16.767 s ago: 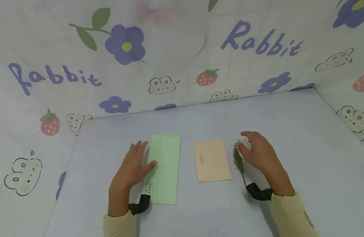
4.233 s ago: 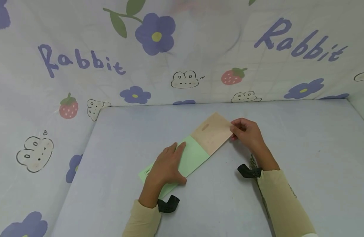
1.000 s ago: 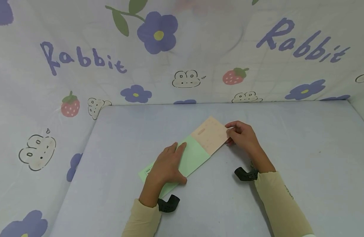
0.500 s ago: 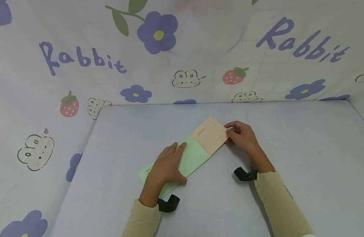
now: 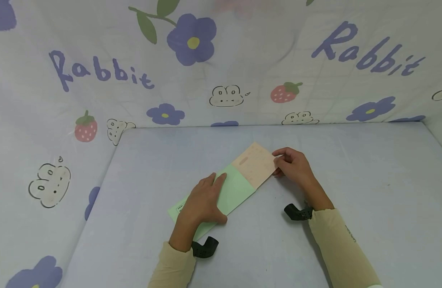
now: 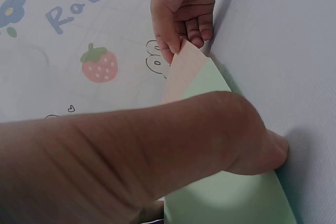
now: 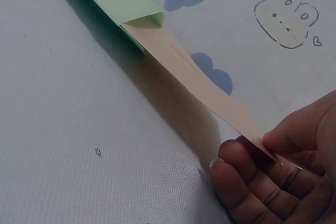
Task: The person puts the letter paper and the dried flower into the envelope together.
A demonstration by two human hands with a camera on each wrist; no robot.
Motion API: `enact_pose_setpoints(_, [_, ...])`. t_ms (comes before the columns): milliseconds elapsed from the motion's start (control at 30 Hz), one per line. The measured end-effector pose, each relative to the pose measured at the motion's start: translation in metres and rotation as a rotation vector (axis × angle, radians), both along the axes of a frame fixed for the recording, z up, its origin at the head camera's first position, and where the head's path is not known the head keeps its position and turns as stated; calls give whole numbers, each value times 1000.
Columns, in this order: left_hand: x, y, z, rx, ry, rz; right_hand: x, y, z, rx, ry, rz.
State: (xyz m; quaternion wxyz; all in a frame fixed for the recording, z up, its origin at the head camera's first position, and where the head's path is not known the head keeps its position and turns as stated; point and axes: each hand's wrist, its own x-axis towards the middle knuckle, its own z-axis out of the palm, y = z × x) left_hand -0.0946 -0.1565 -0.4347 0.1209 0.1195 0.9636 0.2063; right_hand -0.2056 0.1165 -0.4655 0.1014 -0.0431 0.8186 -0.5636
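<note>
A light green paper envelope [image 5: 235, 190] lies slantwise on the table, its open end toward the upper right. From that mouth sticks a beige wood-grained card [image 5: 255, 164], its lower part hidden inside the green paper. My left hand [image 5: 203, 200] rests spread over the envelope, fingers straight and thumb at its near edge. At the card's outer corner, my right hand [image 5: 294, 164] pinches it between thumb and fingers. The right wrist view shows the card [image 7: 194, 80] bowed slightly and raised off the cloth at the gripped end, with the envelope's mouth [image 7: 144, 20] gaping around it.
The table [image 5: 368, 224] has a pale cloth, with a printed curtain [image 5: 242, 60] rising along its back and left side. Black camera mounts [image 5: 205, 248] sit at both wrists. A dried sprig is mostly hidden under the right wrist.
Since the oldest frame, the card has gone from lying apart to partly inside the envelope, now turned slantwise. Over recent seconds it slid slightly deeper; in the last second almost nothing moved.
</note>
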Motion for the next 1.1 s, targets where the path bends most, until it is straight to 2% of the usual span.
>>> enact_pose_setpoints(1100, [0, 1, 1, -5, -12, 6, 0, 0, 2, 1, -22, -4])
